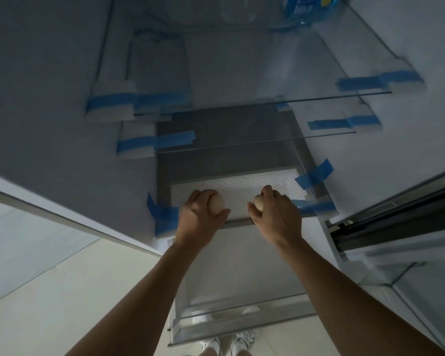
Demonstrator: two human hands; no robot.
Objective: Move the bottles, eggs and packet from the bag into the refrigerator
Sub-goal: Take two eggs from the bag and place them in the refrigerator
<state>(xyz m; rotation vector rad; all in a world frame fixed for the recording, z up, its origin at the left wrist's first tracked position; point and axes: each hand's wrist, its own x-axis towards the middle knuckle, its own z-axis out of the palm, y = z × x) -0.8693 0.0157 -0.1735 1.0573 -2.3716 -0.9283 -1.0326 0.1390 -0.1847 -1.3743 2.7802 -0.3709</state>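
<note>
I look down into the open refrigerator. My left hand (199,217) grips a pale egg (217,203), and my right hand (275,214) grips another pale egg (259,202). Both hands hover side by side over the front of the lowest shelf, a ribbed white panel (239,185) under glass. A blue-labelled bottle (310,7) stands on the top shelf at the upper right, cut off by the frame's edge. The bag and the packet are out of sight.
Glass shelves (267,101) are fixed with blue tape (315,174) and white foam blocks on both side walls. A clear drawer (242,317) sits open below my forearms. The fridge door (396,222) stands at the right, a white panel at the left. My shoes show at the bottom.
</note>
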